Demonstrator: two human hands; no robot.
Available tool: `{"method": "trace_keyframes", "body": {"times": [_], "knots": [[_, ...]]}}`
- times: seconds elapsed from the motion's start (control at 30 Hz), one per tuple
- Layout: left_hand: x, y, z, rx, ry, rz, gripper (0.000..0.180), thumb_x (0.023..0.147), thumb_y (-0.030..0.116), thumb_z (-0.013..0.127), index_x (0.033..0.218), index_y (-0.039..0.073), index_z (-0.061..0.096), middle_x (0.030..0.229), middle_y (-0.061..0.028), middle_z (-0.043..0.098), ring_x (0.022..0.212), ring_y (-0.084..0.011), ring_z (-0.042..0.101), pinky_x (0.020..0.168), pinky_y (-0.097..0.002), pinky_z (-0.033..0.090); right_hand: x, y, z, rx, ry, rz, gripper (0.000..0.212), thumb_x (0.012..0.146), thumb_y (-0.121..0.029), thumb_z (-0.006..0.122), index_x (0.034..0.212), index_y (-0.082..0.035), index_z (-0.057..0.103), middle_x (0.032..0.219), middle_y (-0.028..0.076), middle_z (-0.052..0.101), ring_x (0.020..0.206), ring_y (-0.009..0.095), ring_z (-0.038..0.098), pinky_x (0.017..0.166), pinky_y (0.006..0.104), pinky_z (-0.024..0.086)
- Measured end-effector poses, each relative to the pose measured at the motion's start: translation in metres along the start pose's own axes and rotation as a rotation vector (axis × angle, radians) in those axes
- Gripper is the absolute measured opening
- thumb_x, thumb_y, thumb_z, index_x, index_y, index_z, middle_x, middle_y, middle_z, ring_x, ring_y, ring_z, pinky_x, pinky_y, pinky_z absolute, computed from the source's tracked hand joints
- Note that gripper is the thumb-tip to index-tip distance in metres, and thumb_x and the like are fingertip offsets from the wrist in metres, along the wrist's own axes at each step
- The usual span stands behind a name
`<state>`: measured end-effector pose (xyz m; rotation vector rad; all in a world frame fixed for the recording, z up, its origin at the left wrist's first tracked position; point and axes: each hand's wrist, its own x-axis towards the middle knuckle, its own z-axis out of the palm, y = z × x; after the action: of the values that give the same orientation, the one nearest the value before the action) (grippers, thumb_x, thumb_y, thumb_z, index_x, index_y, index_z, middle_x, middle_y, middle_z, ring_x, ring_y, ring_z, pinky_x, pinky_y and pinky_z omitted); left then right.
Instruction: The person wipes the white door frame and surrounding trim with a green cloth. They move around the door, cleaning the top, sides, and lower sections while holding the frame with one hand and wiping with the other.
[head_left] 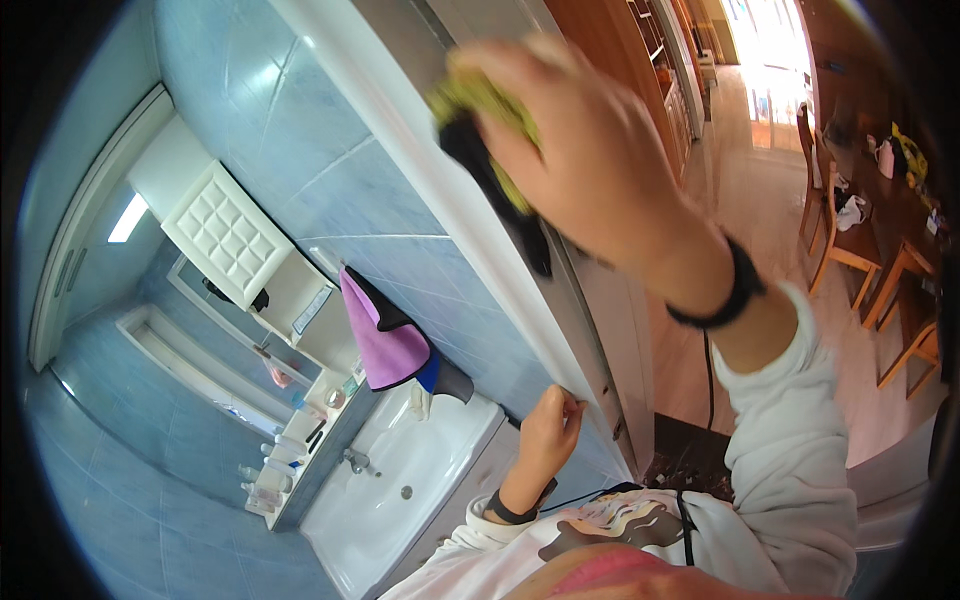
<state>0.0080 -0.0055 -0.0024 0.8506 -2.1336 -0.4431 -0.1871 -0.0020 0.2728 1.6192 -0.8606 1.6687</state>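
Note:
High up at the white door frame [440, 205], my right hand [575, 140] is closed round a yellow-green and black cloth [490, 150]. The black part of the cloth hangs down along the frame, and the hand hides some of the frame's edge. Lower down, beside the same frame, my left hand [548, 432] is raised with its fingers curled in. Whatever may be inside those fingers is hidden. Both wrists wear dark bands.
Left of the frame, a purple towel [385, 340] hangs on blue tiles above a white sink [420, 490]. A shelf [300, 455] with several bottles stands behind the sink, below a white tufted cabinet door [228, 235]. Wooden chairs [845, 245] and a table stand at right.

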Motion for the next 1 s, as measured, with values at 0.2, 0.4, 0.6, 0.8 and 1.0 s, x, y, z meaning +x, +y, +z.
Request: {"method": "trace_keyframes", "body": {"times": [0.2, 0.4, 0.6, 0.8, 1.0], "knots": [[0.002, 0.000, 0.000, -0.031, -0.011, -0.011, 0.024, 0.089, 0.005, 0.075, 0.093, 0.002, 0.051, 0.078, -0.0155, 0.062, 0.070, -0.0329, 0.065, 0.064, -0.0382, 0.052, -0.067, -0.020, -0.018, 0.016, -0.292, 0.320, 0.041, 0.088, -0.006, 0.070, 0.126, -0.016, 0.061, 0.098, 0.012, 0.064, 0.085, 0.033, 0.070, 0.072, 0.0417, 0.056], [-0.001, 0.006, -0.002, 0.023, -0.012, -0.021, 0.021, 0.089, 0.004, 0.072, 0.092, 0.003, 0.051, 0.078, -0.0150, 0.061, 0.071, -0.0351, 0.064, 0.063, -0.0398, 0.050, 0.056, -0.017, -0.016, 0.041, -0.268, 0.251, 0.020, 0.092, -0.010, 0.065, 0.111, -0.005, 0.064, 0.088, 0.017, 0.065, 0.074, 0.035, 0.068, 0.066, 0.0418, 0.055], [-0.004, 0.004, 0.005, 0.000, 0.011, -0.030, 0.020, 0.088, 0.001, 0.071, 0.092, 0.003, 0.051, 0.082, -0.0154, 0.062, 0.074, -0.0344, 0.063, 0.064, -0.0399, 0.050, 0.019, -0.009, -0.014, 0.008, -0.216, 0.139, 0.017, 0.090, -0.012, 0.061, 0.102, 0.000, 0.064, 0.096, 0.024, 0.070, 0.094, 0.036, 0.070, 0.082, 0.0441, 0.056], [-0.003, 0.003, 0.005, 0.014, 0.011, -0.005, 0.021, 0.085, -0.006, 0.069, 0.095, 0.002, 0.053, 0.082, -0.0148, 0.061, 0.074, -0.0330, 0.064, 0.067, -0.0374, 0.051, -0.211, -0.027, -0.023, -0.002, -0.252, 0.437, 0.032, 0.082, -0.010, 0.075, 0.112, -0.020, 0.069, 0.102, 0.007, 0.062, 0.078, 0.031, 0.068, 0.067, 0.0390, 0.056], [-0.003, 0.003, 0.006, 0.051, 0.004, -0.045, 0.023, 0.082, -0.011, 0.067, 0.097, 0.001, 0.053, 0.085, -0.0136, 0.063, 0.076, -0.0298, 0.065, 0.070, -0.0353, 0.052, -0.295, -0.038, -0.035, 0.222, -0.259, 0.678, 0.034, 0.079, -0.008, 0.075, 0.111, -0.019, 0.069, 0.098, 0.005, 0.061, 0.080, 0.028, 0.067, 0.068, 0.0380, 0.054]]}}
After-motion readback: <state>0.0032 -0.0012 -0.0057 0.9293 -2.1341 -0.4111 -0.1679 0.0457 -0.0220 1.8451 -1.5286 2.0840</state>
